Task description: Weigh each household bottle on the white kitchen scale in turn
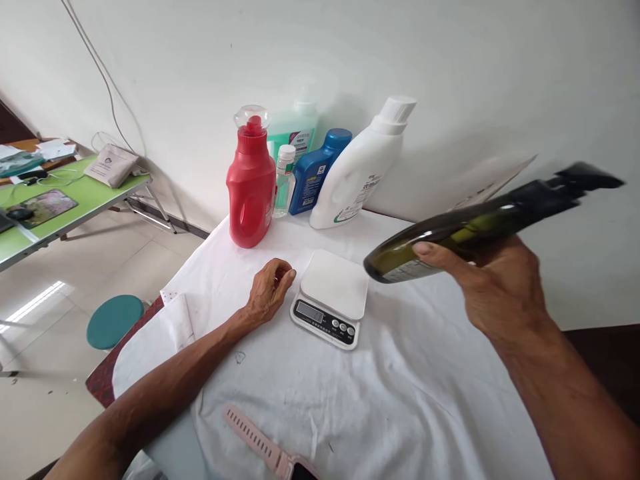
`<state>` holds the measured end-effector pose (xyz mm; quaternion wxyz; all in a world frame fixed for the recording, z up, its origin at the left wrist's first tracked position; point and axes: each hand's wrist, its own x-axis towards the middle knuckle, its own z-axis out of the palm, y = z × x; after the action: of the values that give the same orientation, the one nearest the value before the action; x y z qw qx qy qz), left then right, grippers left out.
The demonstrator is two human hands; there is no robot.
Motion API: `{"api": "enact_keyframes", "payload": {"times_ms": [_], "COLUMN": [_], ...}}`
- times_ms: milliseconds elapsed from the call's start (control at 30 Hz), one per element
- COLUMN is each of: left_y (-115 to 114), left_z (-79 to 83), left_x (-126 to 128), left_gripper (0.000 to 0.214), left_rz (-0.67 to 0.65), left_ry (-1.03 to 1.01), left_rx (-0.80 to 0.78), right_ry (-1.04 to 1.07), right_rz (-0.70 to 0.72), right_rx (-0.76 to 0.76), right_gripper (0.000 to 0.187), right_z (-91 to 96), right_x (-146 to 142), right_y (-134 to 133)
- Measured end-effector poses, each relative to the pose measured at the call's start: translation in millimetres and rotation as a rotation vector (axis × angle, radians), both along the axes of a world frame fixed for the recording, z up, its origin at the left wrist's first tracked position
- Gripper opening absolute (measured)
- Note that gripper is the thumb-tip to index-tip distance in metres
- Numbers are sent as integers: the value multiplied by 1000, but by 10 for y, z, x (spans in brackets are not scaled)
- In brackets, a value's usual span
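In my right hand [505,287] is a dark green pump bottle [450,233], tilted nearly on its side in the air. Its black pump head points to the upper right, and its base is just right of the scale. My left hand [270,288] rests on the cloth with curled fingers, close to the scale's left edge; whether anything is in those fingers I cannot make out. A white digital kitchen scale [334,283] lies between the hands with a bare platform. Its small display [310,311] is too faint to read.
Behind the scale stand a red jug [251,190], a small clear bottle [283,183], a blue bottle [315,173], a pale green bottle [300,123] and a leaning white detergent bottle [360,170]. A pink-strapped watch [255,437] lies in front. Leftward are a teal stool [115,321] and green table [100,208].
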<state>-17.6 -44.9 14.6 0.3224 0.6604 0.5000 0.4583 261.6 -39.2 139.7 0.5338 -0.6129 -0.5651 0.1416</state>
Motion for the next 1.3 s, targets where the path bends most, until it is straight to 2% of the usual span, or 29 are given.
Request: {"api": "enact_keyframes", "payload": {"times_ms": [167, 333, 533, 800, 967, 1067, 1133, 1233, 1300], "left_y": [4, 22, 56, 51, 43, 37, 35, 35, 34], "left_z": [-25, -58, -84, -63, -56, -53, -53, -47, -37], "left_x": [-15, -21, -21, -15, -14, -14, -13, -11, -10], "left_gripper": [27, 26, 22, 16, 16, 17, 18, 20, 21], "left_rz": [2, -10, -17, -12, -10, -12, -12, -16, -15], "left_ry": [-1, -10, -29, -17, -9, -19, -28, -32, -30], "left_rx": [-5, -5, 21, 10, -11, -25, -24, -43, -61], "right_ry": [-45, -55, -76, -64, 11, 67, 173, 444, 561], "right_rz": [110, 156, 120, 91, 145, 173, 91, -145, -219], "right_rx": [-181, -248, -237, -211, -206, -163, -132, -155, -209], "right_gripper": [56, 62, 61, 70, 72, 84, 83, 56, 48], "right_z": [-19, -180, -326, -429, -439, -500, -622, -929, -1151], "right_x": [-482, -695, -729, -733, -760, -696, -594, -394, -281], "right_y": [-60, -41, -25, -21, -60, -180, -324, -613, -811]}}
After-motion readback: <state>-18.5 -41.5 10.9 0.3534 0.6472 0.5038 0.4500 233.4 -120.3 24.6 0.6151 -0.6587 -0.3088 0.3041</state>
